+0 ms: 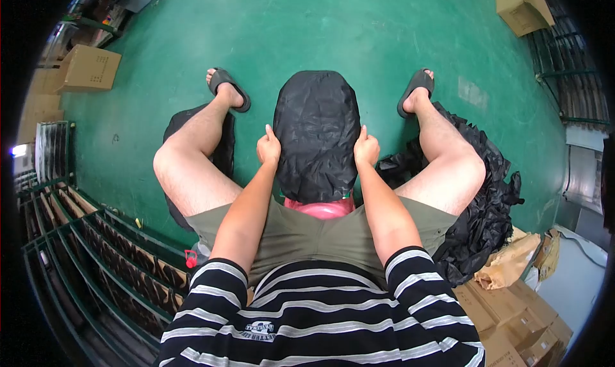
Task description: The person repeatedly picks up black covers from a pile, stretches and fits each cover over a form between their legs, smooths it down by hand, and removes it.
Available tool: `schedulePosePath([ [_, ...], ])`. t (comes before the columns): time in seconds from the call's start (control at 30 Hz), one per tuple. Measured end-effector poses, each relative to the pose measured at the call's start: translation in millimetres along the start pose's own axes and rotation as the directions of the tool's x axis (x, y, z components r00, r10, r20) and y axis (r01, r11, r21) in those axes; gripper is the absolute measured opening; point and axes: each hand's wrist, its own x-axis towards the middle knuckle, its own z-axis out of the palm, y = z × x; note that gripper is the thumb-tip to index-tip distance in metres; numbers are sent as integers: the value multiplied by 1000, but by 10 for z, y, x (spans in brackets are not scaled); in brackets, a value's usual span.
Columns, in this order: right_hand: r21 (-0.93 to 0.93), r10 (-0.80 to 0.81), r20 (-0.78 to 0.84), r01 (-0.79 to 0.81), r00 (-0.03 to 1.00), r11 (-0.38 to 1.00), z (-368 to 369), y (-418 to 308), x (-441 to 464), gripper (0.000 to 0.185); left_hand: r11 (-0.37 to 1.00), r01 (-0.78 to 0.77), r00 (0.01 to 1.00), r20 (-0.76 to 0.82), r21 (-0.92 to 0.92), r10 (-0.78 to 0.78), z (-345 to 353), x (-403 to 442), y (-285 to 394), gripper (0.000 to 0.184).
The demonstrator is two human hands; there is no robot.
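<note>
Between my knees is a black fabric piece (317,130), rounded at the far end and wrinkled at the near end, like a cover. My left hand (268,147) is closed on its left edge, thumb pointing up and away from me. On the opposite edge my right hand (367,148) grips it the same way. The fabric hides most of the fingers, and what lies under it cannot be seen. A pink seat (320,209) shows below its near edge. By my right leg lies a crumpled heap of black fabric (487,207); another black piece (225,142) is behind my left leg.
Green metal racks (96,239) stand at the left, with a cardboard box (91,67) beyond them. A red-capped container (191,258) is by my left hip. Stacked cartons (512,316) and brown paper (509,262) are at the lower right; another box (522,8) is at the far right.
</note>
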Motion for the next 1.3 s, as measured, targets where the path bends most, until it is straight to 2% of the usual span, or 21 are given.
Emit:
schedulePosePath([
  [0.13,-9,-65,-36,64,997,998,14,61,-68,62,994,24,998,59,106,-31,-59,-56,61,69],
  [0.27,-58,-143,-19,142,990,988,-26,51,-135,65,994,-7,1000,3,111,6,-57,-132,34,71],
  [0.33,-43,-109,1,109,994,993,8,135,-162,66,993,-7,1000,-10,122,8,-90,-215,-15,71],
  [0.4,9,-27,43,27,999,1000,42,159,-121,69,985,88,996,-30,146,-84,-108,-268,2,72],
  [0.43,10,-27,44,27,999,1000,72,177,-113,69,971,153,983,69,183,-168,-150,-250,21,76],
  [0.47,29,6,32,-7,999,1000,103,196,-97,71,971,153,983,69,182,-168,-118,-204,-31,76],
  [0.53,46,42,21,-43,999,998,151,256,-41,74,945,328,934,153,-3,-323,53,-42,-294,89],
  [0.57,53,119,173,-130,978,990,164,285,16,77,870,471,830,407,-147,-381,129,113,-485,104],
  [0.6,47,189,320,-215,928,975,179,308,66,82,870,470,831,408,-148,-379,185,171,-577,104],
  [0.67,51,177,334,-205,926,977,218,350,118,84,793,573,711,606,-207,-355,206,190,-595,105],
  [0.8,90,151,306,-186,940,978,238,299,154,86,781,589,688,635,-206,-351,65,80,-311,106],
  [0.83,89,150,302,-185,941,979,217,253,183,86,790,574,694,639,-215,-331,39,65,-190,106],
  [0.9,228,149,301,-223,942,948,243,131,286,82,814,525,718,642,-247,-269,109,177,-104,106],
  [1.03,271,66,284,-146,957,952,333,11,460,78,825,507,763,575,-250,-295,139,215,111,105],
  [1.13,229,43,178,-84,983,970,331,-6,410,74,846,458,804,533,-272,-263,154,235,84,99],
  [1.17,215,19,112,-43,994,976,296,-51,362,72,934,289,902,387,-211,-192,191,268,43,94],
  [1.2,217,20,115,-44,993,975,233,-119,280,72,986,122,966,242,-114,-92,120,195,141,90],
  [1.23,205,-84,10,80,996,975,163,-167,186,65,997,-80,996,-38,22,81,113,52,236,70],
  [1.27,180,-188,-97,203,977,962,93,-200,112,61,915,-377,911,-117,146,395,-16,-31,313,60],
  [1.3,76,-304,-122,315,945,946,59,-170,72,58,733,-619,728,-147,282,670,-115,-117,352,53],
])
